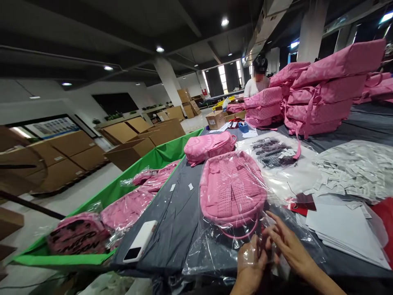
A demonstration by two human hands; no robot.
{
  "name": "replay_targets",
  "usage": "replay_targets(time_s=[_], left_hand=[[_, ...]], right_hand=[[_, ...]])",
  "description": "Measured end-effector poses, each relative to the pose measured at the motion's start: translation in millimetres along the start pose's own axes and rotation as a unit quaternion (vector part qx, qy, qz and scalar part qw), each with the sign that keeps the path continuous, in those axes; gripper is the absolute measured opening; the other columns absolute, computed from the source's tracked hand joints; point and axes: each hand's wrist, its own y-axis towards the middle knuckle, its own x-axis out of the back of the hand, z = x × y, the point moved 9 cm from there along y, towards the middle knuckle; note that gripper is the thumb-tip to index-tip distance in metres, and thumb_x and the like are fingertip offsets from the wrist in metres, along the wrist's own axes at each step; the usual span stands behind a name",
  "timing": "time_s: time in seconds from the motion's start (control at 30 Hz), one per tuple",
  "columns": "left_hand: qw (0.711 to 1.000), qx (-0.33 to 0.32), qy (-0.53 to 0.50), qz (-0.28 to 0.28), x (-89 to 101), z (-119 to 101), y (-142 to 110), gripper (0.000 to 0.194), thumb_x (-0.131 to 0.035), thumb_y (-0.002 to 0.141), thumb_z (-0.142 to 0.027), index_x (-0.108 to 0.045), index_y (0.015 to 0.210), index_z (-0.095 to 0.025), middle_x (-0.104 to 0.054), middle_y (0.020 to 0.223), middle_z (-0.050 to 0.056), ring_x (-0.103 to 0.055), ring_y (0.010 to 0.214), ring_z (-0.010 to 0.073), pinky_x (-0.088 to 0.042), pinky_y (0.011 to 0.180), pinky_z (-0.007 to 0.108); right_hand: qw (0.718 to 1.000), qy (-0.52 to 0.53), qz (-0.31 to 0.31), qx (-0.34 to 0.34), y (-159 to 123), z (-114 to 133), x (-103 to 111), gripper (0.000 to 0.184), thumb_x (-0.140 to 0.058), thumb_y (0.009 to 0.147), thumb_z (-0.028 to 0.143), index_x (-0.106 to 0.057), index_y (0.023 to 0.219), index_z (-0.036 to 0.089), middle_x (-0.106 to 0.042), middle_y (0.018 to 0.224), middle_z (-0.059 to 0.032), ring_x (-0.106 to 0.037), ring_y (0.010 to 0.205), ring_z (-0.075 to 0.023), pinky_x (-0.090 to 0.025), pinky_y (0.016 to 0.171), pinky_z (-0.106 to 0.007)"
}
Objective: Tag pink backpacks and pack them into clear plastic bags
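A pink backpack (231, 184) lies on the grey cloth-covered table inside a clear plastic bag (211, 250), its looped handle toward me. The bag's open end spreads loosely over the cloth at the near side. My left hand (251, 260) is closed on the gathered plastic just below the handle. Right beside it, my right hand (287, 241) pinches the same plastic, with the index finger stretched along the bag's edge. Plastic partly covers the fingertips. A second pink backpack (210, 146), unwrapped, lies just beyond the first.
On the left, a green-lined bin (73, 259) contains bagged pink backpacks. A white device (141, 241) lies near the table's left edge. Papers (345, 229), a bag of white tags (359, 172) and stacked pink backpacks (325, 94) occupy the right. A person (255, 87) stands behind.
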Motion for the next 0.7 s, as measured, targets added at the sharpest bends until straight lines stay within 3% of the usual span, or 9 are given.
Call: replay_targets(time_s=[0.1, 0.17, 0.23, 0.3, 0.37, 0.43, 0.5, 0.6, 0.7], left_hand=[[0.998, -0.010, 0.051, -0.030, 13.7, -0.3, -0.8, 0.019, -0.077, 0.071, -0.033, -0.072, 0.086, -0.023, -0.068, 0.081, 0.004, -0.058, 0.081, 0.0236, -0.046, 0.083, 0.035], [0.998, -0.010, 0.049, -0.036, 20.1, -0.7, -1.2, 0.016, -0.078, 0.070, -0.031, -0.073, 0.082, -0.022, -0.067, 0.081, 0.005, -0.057, 0.083, 0.0251, -0.045, 0.086, 0.037], [0.998, -0.015, 0.024, -0.048, 26.3, -2.2, -2.9, 0.020, -0.080, 0.068, -0.031, -0.074, 0.084, -0.021, -0.069, 0.086, 0.007, -0.057, 0.087, 0.0272, -0.044, 0.091, 0.040], [0.998, -0.025, -0.002, -0.059, 31.0, -5.3, -5.1, 0.025, -0.082, 0.068, -0.032, -0.076, 0.091, -0.023, -0.070, 0.093, 0.008, -0.057, 0.093, 0.0289, -0.043, 0.096, 0.042], [0.997, -0.043, -0.001, -0.061, 33.7, -10.6, -6.2, 0.024, -0.082, 0.070, -0.031, -0.076, 0.092, -0.024, -0.070, 0.095, 0.009, -0.058, 0.096, 0.0298, -0.042, 0.099, 0.042], [0.996, -0.062, 0.039, -0.048, 34.2, -15.6, -4.9, 0.016, -0.080, 0.073, -0.029, -0.075, 0.088, -0.025, -0.070, 0.090, 0.009, -0.061, 0.093, 0.0295, -0.042, 0.099, 0.042], [0.993, -0.074, 0.091, -0.030, 34.2, -17.2, -1.9, 0.012, -0.077, 0.075, -0.029, -0.075, 0.087, -0.026, -0.071, 0.089, 0.009, -0.062, 0.091, 0.0292, -0.043, 0.099, 0.043], [0.993, -0.069, 0.093, -0.031, 39.9, -13.4, 2.1, 0.021, -0.079, 0.072, -0.030, -0.076, 0.093, -0.028, -0.073, 0.096, 0.009, -0.061, 0.096, 0.0311, -0.042, 0.101, 0.045], [0.995, -0.066, 0.064, -0.044, 45.9, -19.1, 1.2, 0.027, -0.080, 0.068, -0.031, -0.077, 0.095, -0.027, -0.074, 0.101, 0.009, -0.060, 0.101, 0.0326, -0.040, 0.103, 0.047]], right_hand=[[0.981, -0.148, 0.038, 0.118, -23.0, 14.3, -7.3, 0.035, -0.054, 0.094, 0.054, -0.068, 0.108, 0.025, -0.069, 0.103, -0.0091, -0.067, 0.097, -0.0246, -0.056, 0.084, -0.036], [0.972, -0.177, 0.126, 0.086, -42.8, -8.9, -32.1, 0.033, -0.052, 0.096, 0.053, -0.068, 0.091, 0.024, -0.070, 0.089, -0.0060, -0.066, 0.084, -0.0212, -0.054, 0.078, -0.033], [0.979, -0.123, 0.159, -0.011, -54.8, -42.5, -50.4, 0.044, -0.046, 0.096, 0.062, -0.062, 0.085, 0.023, -0.066, 0.070, -0.0027, -0.060, 0.062, -0.0156, -0.050, 0.061, -0.026], [0.983, -0.006, 0.119, -0.139, -55.3, -74.2, -55.1, 0.061, -0.038, 0.090, 0.080, -0.053, 0.083, 0.022, -0.057, 0.055, 0.0004, -0.050, 0.045, -0.0118, -0.036, 0.043, -0.021], [0.963, 0.121, 0.031, -0.239, -48.2, -92.0, -45.1, 0.073, -0.037, 0.076, 0.095, -0.046, 0.081, 0.022, -0.049, 0.047, 0.0042, -0.037, 0.034, -0.0076, -0.019, 0.035, -0.017], [0.945, 0.207, -0.053, -0.249, -36.1, -85.6, -23.7, 0.078, -0.049, 0.066, 0.097, -0.047, 0.087, 0.022, -0.049, 0.050, 0.0059, -0.033, 0.034, -0.0050, -0.015, 0.035, -0.015], [0.948, 0.236, -0.087, -0.196, -25.8, -62.5, -2.1, 0.076, -0.062, 0.068, 0.089, -0.051, 0.104, 0.022, -0.056, 0.060, 0.0059, -0.037, 0.038, -0.0046, -0.019, 0.035, -0.014], [0.969, 0.183, 0.044, -0.157, -28.4, -37.5, -14.0, 0.070, -0.070, 0.073, 0.078, -0.055, 0.113, 0.023, -0.063, 0.069, 0.0042, -0.042, 0.040, -0.0041, -0.022, 0.034, -0.013], [0.932, 0.151, 0.245, -0.220, -55.7, -55.3, -68.6, 0.067, -0.063, 0.077, 0.081, -0.061, 0.099, 0.018, -0.062, 0.060, 0.0019, -0.041, 0.036, -0.0039, -0.021, 0.033, -0.013]])
